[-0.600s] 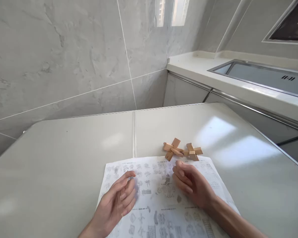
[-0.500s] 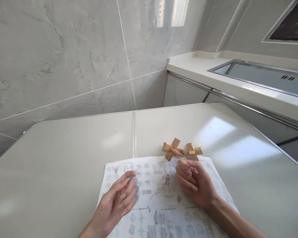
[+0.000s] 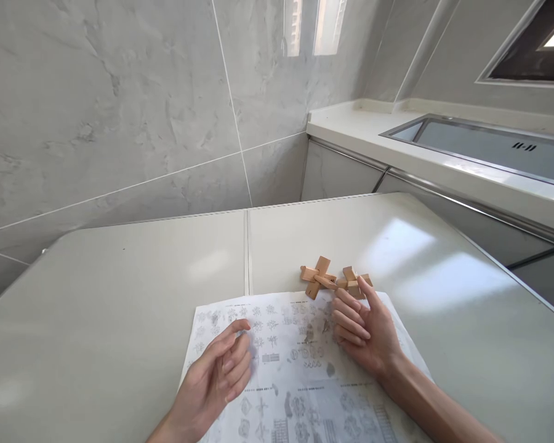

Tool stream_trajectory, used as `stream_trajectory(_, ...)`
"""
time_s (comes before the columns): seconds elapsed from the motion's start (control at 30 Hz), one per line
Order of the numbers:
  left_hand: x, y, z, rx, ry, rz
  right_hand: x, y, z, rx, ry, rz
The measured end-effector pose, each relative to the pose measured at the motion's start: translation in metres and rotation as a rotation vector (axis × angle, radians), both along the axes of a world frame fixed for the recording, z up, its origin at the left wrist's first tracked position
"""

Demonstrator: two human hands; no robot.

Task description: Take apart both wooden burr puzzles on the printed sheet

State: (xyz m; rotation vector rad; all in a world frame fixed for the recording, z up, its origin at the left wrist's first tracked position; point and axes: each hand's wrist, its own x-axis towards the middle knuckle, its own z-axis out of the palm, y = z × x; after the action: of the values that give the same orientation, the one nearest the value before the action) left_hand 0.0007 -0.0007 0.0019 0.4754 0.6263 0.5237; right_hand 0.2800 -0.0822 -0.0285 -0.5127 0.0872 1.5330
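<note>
My left hand (image 3: 221, 369) rests palm inward over the left part of a printed sheet (image 3: 277, 372). Its fingers are loosely bent, the index finger reaches out, and nothing is in it. My right hand (image 3: 367, 329) is over the sheet's right side with the thumb raised apart from the bent fingers, holding nothing. Just beyond it lie two wooden interlocking puzzles, side by side. The left puzzle (image 3: 322, 271) shows crossed flat bars. The right puzzle (image 3: 351, 284), made of short blocks, is partly hidden by my right thumb and fingers.
The sheet, covered in small diagrams, lies on a glossy pale table (image 3: 120, 307) with a seam down its middle. Grey tiled wall (image 3: 143, 111) rises behind. At the right is a white counter (image 3: 341, 120) with a sink (image 3: 480, 144).
My right hand has opened its thumb upward, away from the fingers, and shifted slightly. My left hand keeps its pose. The view has tilted slightly.
</note>
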Motion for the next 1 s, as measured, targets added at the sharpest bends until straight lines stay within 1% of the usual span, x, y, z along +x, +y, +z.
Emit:
stream_trajectory(0.13, -0.0006, 0.0003, -0.0013, 0.002, -0.001, 0.0, 0.0028, 0.0, -0.0027, 0.049, -0.038, -0.013)
stream_trajectory(0.33, -0.0007, -0.0002, -0.0022, 0.005, 0.005, 0.001, 0.0045, -0.0001, -0.0061, 0.065, 0.01, -0.028)
stream_trajectory(0.47, -0.0002, -0.0002, -0.0014, 0.012, 0.003, -0.001, 0.0058, 0.0002, -0.0055, 0.09, -0.025, -0.034)
stream_trajectory(0.73, 0.0002, 0.0, -0.0004, 0.022, 0.008, -0.002, 0.0063, 0.0005, -0.0035, 0.063, -0.01, -0.059)
stream_trajectory(0.87, 0.0008, -0.0004, 0.0001, 0.025, 0.009, -0.007, 0.0051, 0.001, -0.0015, 0.036, -0.075, -0.065)
stream_trajectory(1.0, 0.001, -0.0004, -0.0002, 0.036, 0.008, -0.009, 0.0014, 0.0015, 0.0035, 0.008, -0.209, -0.08)
